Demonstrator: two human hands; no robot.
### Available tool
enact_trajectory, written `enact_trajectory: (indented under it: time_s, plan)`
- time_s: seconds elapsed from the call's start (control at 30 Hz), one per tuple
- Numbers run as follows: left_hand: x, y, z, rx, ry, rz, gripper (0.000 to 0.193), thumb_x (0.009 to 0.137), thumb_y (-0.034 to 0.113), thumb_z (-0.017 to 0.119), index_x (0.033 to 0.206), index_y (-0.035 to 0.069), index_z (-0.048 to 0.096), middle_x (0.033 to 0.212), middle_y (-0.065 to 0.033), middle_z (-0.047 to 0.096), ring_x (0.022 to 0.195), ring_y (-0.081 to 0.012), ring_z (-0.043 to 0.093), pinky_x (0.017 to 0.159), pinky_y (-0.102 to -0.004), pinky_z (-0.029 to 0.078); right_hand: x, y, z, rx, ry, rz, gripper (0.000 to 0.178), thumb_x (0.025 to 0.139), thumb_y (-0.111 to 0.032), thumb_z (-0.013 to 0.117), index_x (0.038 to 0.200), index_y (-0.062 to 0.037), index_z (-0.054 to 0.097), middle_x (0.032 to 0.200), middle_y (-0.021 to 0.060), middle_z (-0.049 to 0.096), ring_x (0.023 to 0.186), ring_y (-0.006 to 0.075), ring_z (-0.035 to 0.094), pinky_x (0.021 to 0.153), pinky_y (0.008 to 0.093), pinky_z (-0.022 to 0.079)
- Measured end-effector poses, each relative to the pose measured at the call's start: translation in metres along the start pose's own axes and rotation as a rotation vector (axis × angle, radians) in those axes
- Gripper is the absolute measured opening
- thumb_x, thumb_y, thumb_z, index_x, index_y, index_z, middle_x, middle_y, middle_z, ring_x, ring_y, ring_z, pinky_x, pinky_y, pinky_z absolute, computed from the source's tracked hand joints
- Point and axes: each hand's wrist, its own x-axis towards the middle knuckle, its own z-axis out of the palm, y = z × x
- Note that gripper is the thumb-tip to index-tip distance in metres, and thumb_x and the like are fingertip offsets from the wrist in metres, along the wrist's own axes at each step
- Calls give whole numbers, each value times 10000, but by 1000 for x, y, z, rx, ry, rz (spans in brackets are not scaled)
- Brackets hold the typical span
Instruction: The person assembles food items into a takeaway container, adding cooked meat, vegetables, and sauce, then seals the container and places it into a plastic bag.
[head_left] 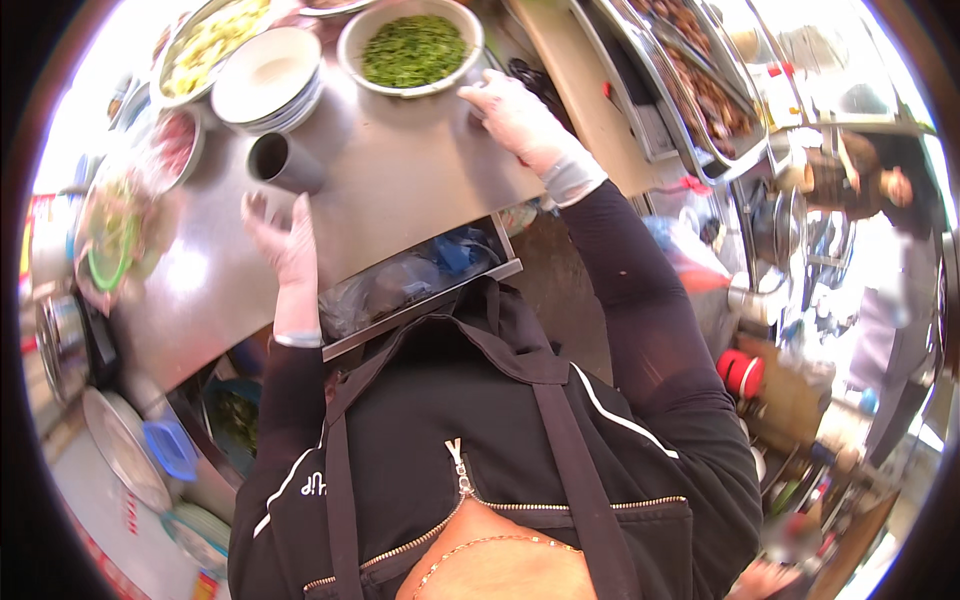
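My left hand (pixel 280 245), in a clear glove, is open with thumb and fingers apart. Just beyond its fingertips a dark grey cup (pixel 305 172) stands on the steel table (pixel 400 170). My right hand (pixel 520 125), gloved too, is closed with its fingers curled, beside the rim of a white bowl of chopped greens (pixel 412 52). Whatever those fingers hold, if anything, is hidden. Behind the cup rises a stack of white bowls (pixel 268 75).
Around the left side are a container of pale yellow pieces (pixel 215 42), a bowl of pink slices (pixel 178 150) and a green-rimmed basket (pixel 112 240). An open drawer of plastic bags (pixel 410 280) juts out before me. Metal trays of brown food (pixel 700 80) stand right; another person (pixel 850 175) is beyond.
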Motion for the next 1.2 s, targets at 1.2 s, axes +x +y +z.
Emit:
enact_trajectory:
  time_s: [1.2]
  plan:
    - [-441,-232,596,647,-1079,-154,430,770,228,766,1097,-33,666,1070,-154,698,976,-264,668,881,-367,500,-636,-117,282,945,531,1974,200,898,-87,602,1065,-16,688,876,110,711,780,169,670,752,299,524]
